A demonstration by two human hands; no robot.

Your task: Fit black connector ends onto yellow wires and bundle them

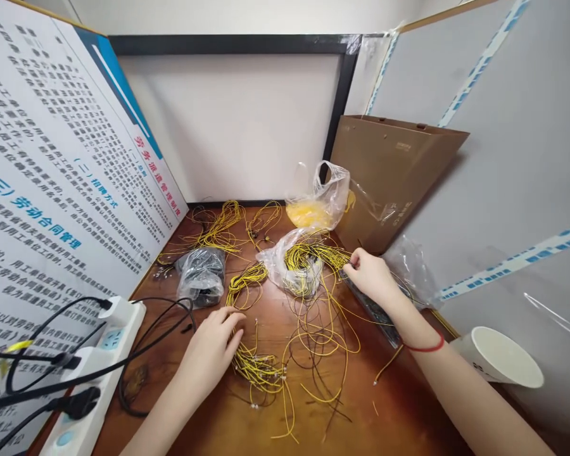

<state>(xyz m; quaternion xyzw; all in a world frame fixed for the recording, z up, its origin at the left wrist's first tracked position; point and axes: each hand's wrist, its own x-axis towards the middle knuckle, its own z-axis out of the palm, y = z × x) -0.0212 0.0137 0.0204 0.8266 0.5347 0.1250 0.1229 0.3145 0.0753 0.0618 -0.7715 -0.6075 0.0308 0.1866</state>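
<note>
Sprawling yellow wires (pixel 259 370) (no common axis)

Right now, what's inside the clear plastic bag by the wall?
A soft yellow bundle shows through the crumpled clear plastic bag; what lies beneath it is hidden.

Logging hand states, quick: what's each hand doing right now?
Left hand: half open, no visible hold.
Right hand: closed, pinching yellow wires.
</note>
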